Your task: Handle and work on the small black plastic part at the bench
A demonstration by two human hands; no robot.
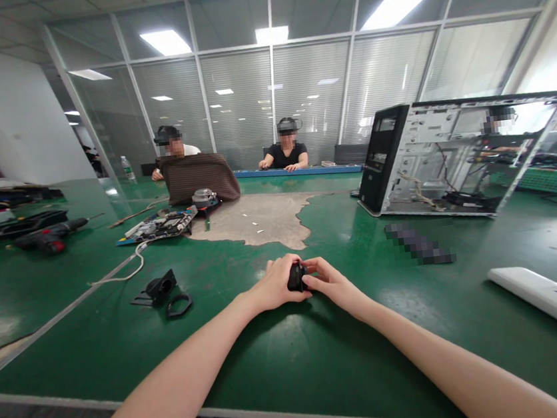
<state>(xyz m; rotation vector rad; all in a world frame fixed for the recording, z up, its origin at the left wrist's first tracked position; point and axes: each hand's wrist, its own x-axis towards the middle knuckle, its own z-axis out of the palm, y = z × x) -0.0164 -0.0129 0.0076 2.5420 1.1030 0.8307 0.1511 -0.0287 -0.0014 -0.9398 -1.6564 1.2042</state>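
Note:
Both my hands meet over the middle of the green table (256, 366), around a small black plastic part (296, 278). My left hand (277, 281) wraps round it from the left. From the right, my right hand (327, 281) pinches it with thumb and fingers. The part's exact kind is too small to make out, and the fingers cover much of it. To the left lie a black plastic bracket (160, 287) and a black ring (179, 306), both apart from my hands.
An open computer case (388, 163) stands at the right, near a white panel (555, 301). At the left are a circuit board (162, 225) with a cable and a cordless drill (50, 236). Two people sit across the table behind a brown cloth-like cover (199, 178).

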